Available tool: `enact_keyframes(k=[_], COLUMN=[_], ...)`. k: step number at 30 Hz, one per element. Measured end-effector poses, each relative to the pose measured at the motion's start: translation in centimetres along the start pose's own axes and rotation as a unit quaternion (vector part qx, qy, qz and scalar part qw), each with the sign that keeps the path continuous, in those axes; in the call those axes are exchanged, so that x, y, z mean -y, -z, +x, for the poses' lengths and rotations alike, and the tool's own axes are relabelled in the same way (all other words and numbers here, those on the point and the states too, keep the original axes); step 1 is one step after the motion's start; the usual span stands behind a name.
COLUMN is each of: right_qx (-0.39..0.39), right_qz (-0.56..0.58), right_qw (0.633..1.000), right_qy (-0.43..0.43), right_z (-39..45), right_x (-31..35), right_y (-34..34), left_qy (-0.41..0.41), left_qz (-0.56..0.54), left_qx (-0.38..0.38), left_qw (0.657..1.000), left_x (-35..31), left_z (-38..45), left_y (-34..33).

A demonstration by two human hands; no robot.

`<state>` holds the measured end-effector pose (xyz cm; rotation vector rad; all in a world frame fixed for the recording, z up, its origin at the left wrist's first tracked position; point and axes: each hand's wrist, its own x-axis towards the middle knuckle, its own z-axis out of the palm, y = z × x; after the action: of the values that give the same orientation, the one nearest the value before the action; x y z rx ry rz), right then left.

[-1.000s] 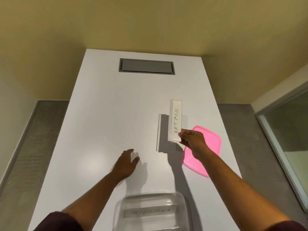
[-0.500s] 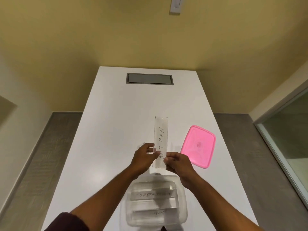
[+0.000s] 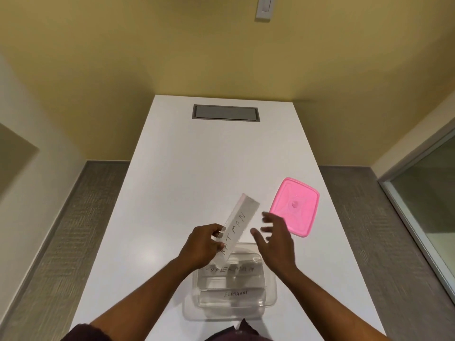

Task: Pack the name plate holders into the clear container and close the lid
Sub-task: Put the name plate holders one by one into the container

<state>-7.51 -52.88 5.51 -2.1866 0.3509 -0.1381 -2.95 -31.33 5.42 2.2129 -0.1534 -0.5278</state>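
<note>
While the white surface runs up the middle of the frame toward a yellow wall, little else lies on it: a grey recessed hatch sits near its far end, and a pink lid rests flat at right of centre, near the surface's right edge and apart from everything else. Grey carpeted floor shows along both sides, a glass panel with a pale frame stands at the right edge of the frame, and a white wall fitting hangs at the top.

Low in the centre, the clear container stands open on the surface. Two name plate holders already lie flat inside it: one lettered SUPERMAN toward the far side, its left end hidden behind the left wrist, and one lettered ELEPHANT toward the near side.

Just above the container's far left corner, the left hand grips the lower end of a third holder, the BATMAN holder. It is a long clear piece with a white paper insert and hand-drawn black letters, tilted so its top leans toward the upper right. Its lower end overlaps the container's far rim in the picture; whether it touches cannot be told.

The right hand is released, fingers spread and slightly blurred, holding nothing, just right of the holder and in front of the lid's lower left edge.
</note>
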Motion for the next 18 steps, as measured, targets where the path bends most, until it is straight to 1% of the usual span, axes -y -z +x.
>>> enact_keyframes(k=[1, 2, 3, 5, 8, 10, 15, 18], right_qx=[-0.033, -0.050, -0.049, 0.002, 0.126, 0.176, 0.237, 0.276], right_qz=[-0.047, -0.084, -0.115, -0.179, -0.271, -0.297, -0.328, -0.344], right_qw=[0.997, 0.990, 0.980, 0.956, 0.910, 0.893, 0.887, 0.878], right_qy=[0.055, 0.105, 0.154, 0.231, 0.287, 0.289, 0.222, 0.188], right_z=[0.0, -0.1, -0.1, 0.1, 0.3, 0.0, -2.0, -3.2], right_x=[-0.2, -0.3, -0.4, -1.0, -2.4, -3.4, -4.3, -5.1], right_y=[0.4, 0.7, 1.1, 1.6, 1.9, 1.9, 1.7, 0.9], left_qy=[-0.015, -0.027, -0.037, -0.052, -0.085, -0.103, -0.118, -0.102], left_qz=[0.033, 0.069, 0.102, 0.158, 0.233, 0.260, 0.277, 0.275], left_qx=[0.006, 0.013, 0.020, 0.032, 0.054, 0.058, 0.083, 0.094], left_qw=[0.999, 0.997, 0.994, 0.986, 0.967, 0.958, 0.950, 0.951], left_x=[0.1, 0.2, 0.2, 0.3, 0.6, 1.2, 3.0, 4.2], left_z=[-0.2, -0.4, -0.7, -1.1, -1.9, -2.5, -3.8, -4.2], left_y=[0.0, -0.1, -0.3, -0.8, -2.0, -2.8, -4.6, -5.6])
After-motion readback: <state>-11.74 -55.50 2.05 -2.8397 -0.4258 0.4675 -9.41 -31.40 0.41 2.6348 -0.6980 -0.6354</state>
